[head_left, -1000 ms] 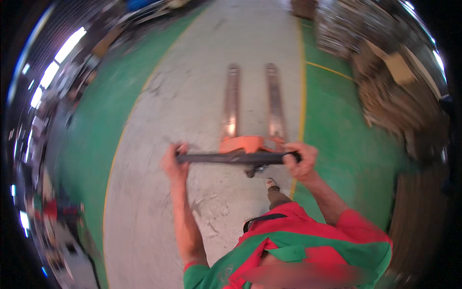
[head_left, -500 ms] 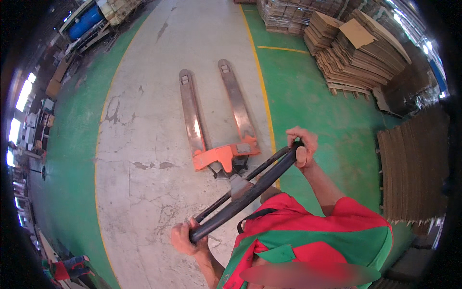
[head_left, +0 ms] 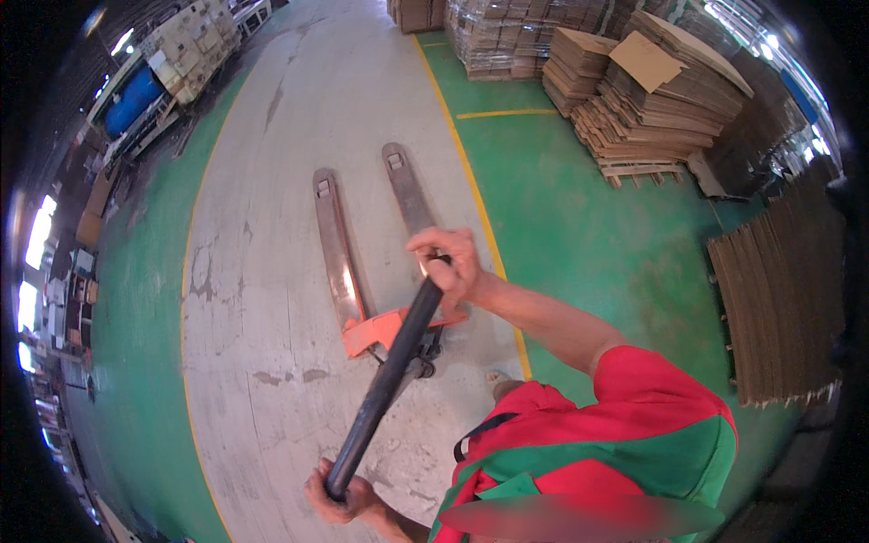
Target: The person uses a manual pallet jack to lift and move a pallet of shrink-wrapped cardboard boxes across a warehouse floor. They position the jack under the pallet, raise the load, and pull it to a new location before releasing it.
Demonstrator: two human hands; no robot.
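A black handle bar (head_left: 385, 385) slants across the front of me, its far end up and to the right. My left hand (head_left: 340, 494) is closed round its near, lower end. Round the upper end my right hand (head_left: 451, 262) is wrapped, arm stretched forward. The bar belongs to an orange pallet jack (head_left: 368, 335), whose body lies partly hidden under the bar and my right hand. Its two worn forks (head_left: 337, 244) point away from me along the floor, with nothing on them.
Cardboard sheets (head_left: 652, 118) are stacked on a pallet at the far right; another cardboard stack (head_left: 783, 299) stands nearer. Wrapped bundles (head_left: 507, 36) stand at the back. A yellow line (head_left: 471, 185) parts the grey aisle from green floor. A blue tank (head_left: 134, 101) sits far left.
The handle bar has turned to a steeper slant as my right hand moved left and my left hand moved down. The pallet jack appears lower and further left in view.
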